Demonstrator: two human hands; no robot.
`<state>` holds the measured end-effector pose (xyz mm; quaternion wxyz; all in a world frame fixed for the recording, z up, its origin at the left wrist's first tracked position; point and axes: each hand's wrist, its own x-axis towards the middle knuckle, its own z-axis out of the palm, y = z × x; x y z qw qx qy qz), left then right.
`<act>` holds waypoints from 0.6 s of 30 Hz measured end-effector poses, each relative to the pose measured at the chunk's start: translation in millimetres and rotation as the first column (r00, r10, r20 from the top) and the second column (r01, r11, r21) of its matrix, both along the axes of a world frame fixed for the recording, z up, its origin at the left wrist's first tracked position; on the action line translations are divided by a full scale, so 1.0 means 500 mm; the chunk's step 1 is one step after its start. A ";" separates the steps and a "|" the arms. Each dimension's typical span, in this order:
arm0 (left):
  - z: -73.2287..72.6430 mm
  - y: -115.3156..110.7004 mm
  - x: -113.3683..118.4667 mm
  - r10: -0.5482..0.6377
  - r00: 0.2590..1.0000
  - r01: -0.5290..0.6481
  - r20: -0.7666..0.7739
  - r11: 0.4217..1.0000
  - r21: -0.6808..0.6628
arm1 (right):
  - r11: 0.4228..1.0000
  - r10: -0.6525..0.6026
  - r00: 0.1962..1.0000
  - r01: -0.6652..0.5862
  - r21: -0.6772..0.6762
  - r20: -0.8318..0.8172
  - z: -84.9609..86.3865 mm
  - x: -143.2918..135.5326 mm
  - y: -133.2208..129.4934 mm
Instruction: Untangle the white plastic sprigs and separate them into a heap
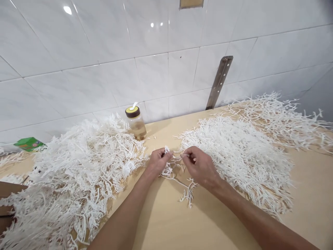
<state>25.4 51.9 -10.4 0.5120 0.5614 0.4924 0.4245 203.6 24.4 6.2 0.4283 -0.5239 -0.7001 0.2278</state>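
Observation:
Both hands meet over the middle of a pale wooden table [166, 222]. My left hand [157, 162] and my right hand [200, 166] pinch the top of one white branched plastic sprig [183, 189], whose thin twigs trail down onto the table toward me. To the left of my hands lies a large heap of the same white sprigs [75, 177]. Another heap of white sprigs [239, 156] spreads out to the right, touching my right hand's far side.
A clear bottle with a yellow and brown lid [136, 122] stands near the white tiled wall. A metal bracket [219, 82] leans on the wall. A green box [29, 143] sits at far left. Cardboard [6, 194] shows at the left edge.

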 end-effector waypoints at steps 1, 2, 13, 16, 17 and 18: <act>0.002 -0.001 -0.001 -0.009 1.000 0.009 0.020 1.000 -0.011 | 0.997 -0.077 0.997 0.077 -0.022 0.011 0.000 0.012 0.010; 0.004 -0.003 -0.002 -0.018 0.999 0.019 0.034 1.000 -0.022 | 0.988 -0.151 0.988 0.151 -0.011 0.037 -0.001 0.025 0.020; 0.028 -0.012 0.008 -0.103 0.983 0.118 0.150 0.988 -0.096 | 0.986 0.132 0.986 -0.120 -0.117 0.104 -0.001 0.008 0.008; 0.029 -0.013 0.006 -0.118 0.985 0.130 0.126 0.988 -0.088 | 0.979 0.134 0.990 -0.125 -0.158 0.046 -0.004 -0.005 0.004; 0.030 -0.013 0.006 -0.123 0.986 0.133 0.114 0.988 -0.085 | 0.984 0.111 0.993 -0.107 -0.143 0.025 -0.005 -0.005 0.004; 0.031 -0.013 0.006 -0.127 0.987 0.135 0.098 0.988 -0.081 | 0.990 0.076 0.997 -0.075 -0.116 0.002 -0.006 -0.006 0.006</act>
